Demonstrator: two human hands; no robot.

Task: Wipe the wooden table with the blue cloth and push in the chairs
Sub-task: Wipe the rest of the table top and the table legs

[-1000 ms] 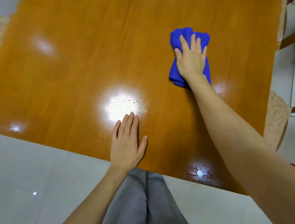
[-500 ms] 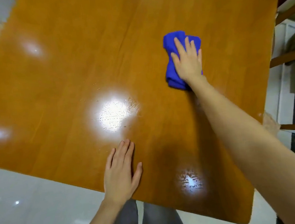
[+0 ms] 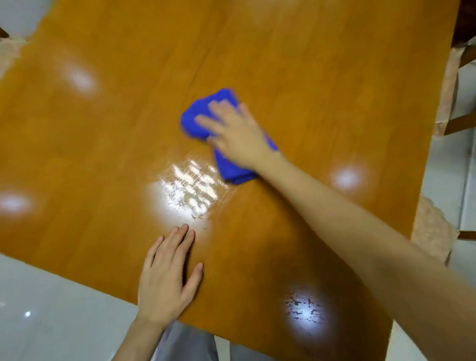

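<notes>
Your right hand (image 3: 236, 135) lies flat with fingers spread, pressing the blue cloth (image 3: 230, 171) onto the table (image 3: 72, 153), mid-surface; both are blurred. Your left hand (image 3: 167, 277) rests flat at the near edge, fingers straight, holding nothing. A streaky glare patch (image 3: 189, 192) sits between the hands.

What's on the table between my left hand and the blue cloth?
Only bare wooden table, seen in the head view. A bright, streaky light reflection lies between the left hand and the blue cloth.
</notes>
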